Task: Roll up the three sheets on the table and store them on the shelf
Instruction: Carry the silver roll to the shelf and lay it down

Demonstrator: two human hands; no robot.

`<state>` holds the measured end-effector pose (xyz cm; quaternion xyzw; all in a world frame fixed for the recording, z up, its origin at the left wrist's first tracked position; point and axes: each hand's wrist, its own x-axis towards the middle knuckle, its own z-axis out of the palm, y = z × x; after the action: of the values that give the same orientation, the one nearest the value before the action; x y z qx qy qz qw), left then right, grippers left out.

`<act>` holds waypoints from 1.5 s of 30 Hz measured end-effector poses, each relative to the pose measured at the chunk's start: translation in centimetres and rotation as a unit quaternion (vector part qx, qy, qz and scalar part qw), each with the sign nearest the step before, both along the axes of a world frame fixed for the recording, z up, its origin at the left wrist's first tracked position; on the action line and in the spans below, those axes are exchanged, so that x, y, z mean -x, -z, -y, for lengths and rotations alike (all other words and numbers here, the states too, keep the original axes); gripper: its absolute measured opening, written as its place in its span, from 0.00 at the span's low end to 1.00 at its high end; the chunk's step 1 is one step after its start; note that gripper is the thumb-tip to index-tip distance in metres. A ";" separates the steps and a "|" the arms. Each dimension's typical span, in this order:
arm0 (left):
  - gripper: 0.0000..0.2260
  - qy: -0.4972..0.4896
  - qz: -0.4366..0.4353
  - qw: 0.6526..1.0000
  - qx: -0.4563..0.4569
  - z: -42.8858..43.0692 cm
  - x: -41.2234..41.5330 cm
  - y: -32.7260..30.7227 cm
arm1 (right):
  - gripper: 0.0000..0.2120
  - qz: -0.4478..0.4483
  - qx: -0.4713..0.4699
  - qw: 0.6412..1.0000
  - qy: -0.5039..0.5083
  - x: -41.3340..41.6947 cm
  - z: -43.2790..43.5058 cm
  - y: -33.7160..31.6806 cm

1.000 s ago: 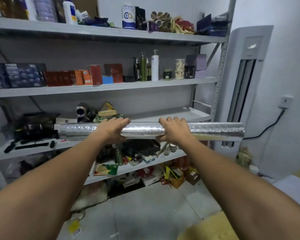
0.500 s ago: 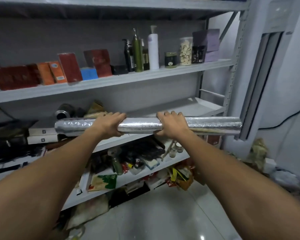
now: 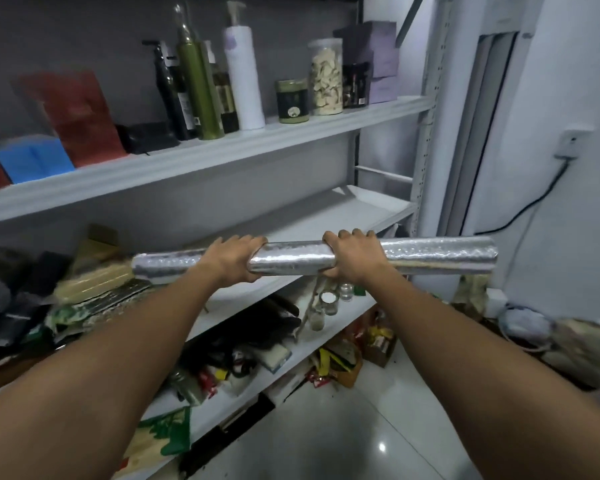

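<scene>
Vs 1 s ago, view has closed in on the shelf unit [image 3: 222, 157]: top tier gone from frame, bottle tier now high up. Silver roll [image 3: 291, 259], in left hand [image 3: 234, 258] and right hand [image 3: 352, 256], has come fwd and now sits just above the middle tier's front edge, w/ its left end over the clutter there.

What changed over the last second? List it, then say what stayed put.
The person stepped closer to the shelf unit: it fills more of the view and its top level has left the frame. The silver roll was carried forward, level, toward the bare right part of the middle shelf. Unchanged: left hand and right hand grip the roll near its middle; nothing released.
</scene>
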<state>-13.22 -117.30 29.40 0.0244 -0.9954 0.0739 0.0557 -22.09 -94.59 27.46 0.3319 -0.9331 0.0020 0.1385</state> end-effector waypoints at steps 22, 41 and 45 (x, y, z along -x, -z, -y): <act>0.27 -0.053 0.063 0.996 -0.031 -1.0 28.2 7.6 | 0.31 0.048 -0.050 0.996 -0.059 30.3 -0.5 7.1; 0.27 -0.189 0.094 0.974 -0.080 1.1 38.6 13.9 | 0.30 0.063 -0.087 0.973 -0.206 46.9 6.2 12.9; 0.29 -0.229 0.079 0.967 -0.071 0.3 41.3 15.0 | 0.27 0.042 -0.083 0.966 -0.241 50.7 6.9 13.7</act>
<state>-54.47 -117.59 14.38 0.2501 -0.9671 0.0154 -0.0437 -72.80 -101.51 13.79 0.5571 -0.8273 -0.0279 0.0662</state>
